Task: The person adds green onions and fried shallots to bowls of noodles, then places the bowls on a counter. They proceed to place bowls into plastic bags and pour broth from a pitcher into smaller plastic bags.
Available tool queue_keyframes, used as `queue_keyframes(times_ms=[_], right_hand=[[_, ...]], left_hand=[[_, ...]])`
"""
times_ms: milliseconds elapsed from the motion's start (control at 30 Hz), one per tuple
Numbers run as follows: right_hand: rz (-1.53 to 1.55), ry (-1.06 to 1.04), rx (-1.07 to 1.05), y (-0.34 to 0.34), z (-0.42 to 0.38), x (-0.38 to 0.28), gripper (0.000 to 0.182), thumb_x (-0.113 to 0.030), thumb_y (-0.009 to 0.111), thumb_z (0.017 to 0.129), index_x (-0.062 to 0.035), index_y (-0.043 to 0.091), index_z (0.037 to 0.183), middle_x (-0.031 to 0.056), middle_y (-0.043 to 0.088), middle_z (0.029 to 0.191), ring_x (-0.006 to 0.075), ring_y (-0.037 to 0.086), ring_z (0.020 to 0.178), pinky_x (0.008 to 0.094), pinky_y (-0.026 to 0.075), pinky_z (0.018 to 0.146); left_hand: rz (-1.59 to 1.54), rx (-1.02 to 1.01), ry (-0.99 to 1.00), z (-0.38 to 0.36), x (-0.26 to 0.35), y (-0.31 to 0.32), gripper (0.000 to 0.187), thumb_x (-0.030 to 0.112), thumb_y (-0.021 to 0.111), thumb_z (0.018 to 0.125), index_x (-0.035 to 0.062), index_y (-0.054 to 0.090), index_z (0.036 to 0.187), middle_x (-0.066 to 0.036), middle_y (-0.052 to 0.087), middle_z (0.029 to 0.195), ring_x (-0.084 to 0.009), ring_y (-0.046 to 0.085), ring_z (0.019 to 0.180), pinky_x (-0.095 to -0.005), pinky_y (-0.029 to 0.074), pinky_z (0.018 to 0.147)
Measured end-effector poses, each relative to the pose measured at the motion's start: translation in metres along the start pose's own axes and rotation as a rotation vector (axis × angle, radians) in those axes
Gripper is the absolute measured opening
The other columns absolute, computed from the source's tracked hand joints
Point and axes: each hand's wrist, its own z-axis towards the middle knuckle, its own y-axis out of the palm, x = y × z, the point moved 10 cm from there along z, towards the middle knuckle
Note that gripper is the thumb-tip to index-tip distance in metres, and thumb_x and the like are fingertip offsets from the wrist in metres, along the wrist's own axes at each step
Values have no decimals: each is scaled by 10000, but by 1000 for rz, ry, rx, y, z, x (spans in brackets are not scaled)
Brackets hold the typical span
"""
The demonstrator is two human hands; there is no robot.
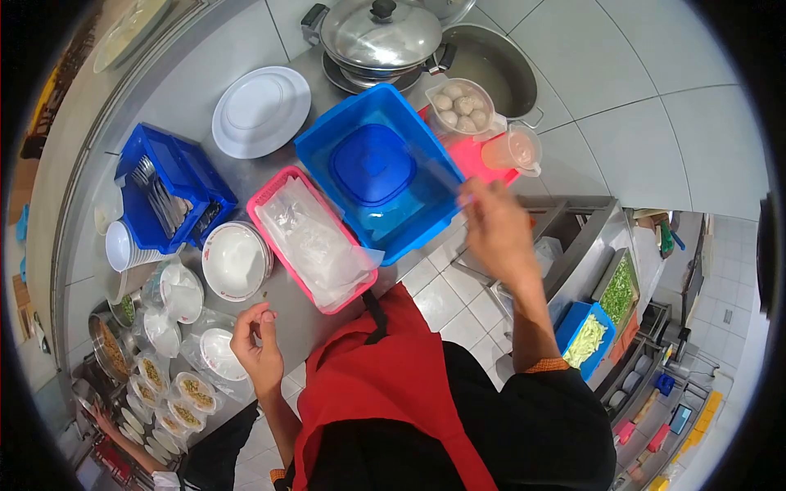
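Note:
My right hand [497,229] is blurred at the right edge of a blue basin [434,221], its fingers pressed together; whether they hold anything is too smeared to tell. Inside the basin lies a dark blue square lid or box [372,164]. My left hand [259,344] hovers at the counter's front edge, fingers curled but apart, with nothing in it. It is nearest to a stack of white bowls [235,260] and a pink basket [255,204] that holds clear plastic bags [315,241].
A lidded steel pot [381,37], a large pot [491,69], a tub of pale balls [463,106] and a jug [513,150] stand behind. White plates [261,112], blue cutlery baskets [160,192] and filled bowls [196,393] lie left. Another person's arm [127,442] reaches in lower left.

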Motion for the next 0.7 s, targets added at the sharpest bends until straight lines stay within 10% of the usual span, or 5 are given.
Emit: queue_keyframes(times_ms=[700], right_hand=[[-267,145,273,-33,38,72,173,-196,557,872,-62,633,952,210,651,858,368,631,811,405,480,715]], left_hand=[[-66,-102,-132,-84,-55,-45,176,102,630,845,25,647,1002,-55,661,834,-99,545,701,-238,391,600]])
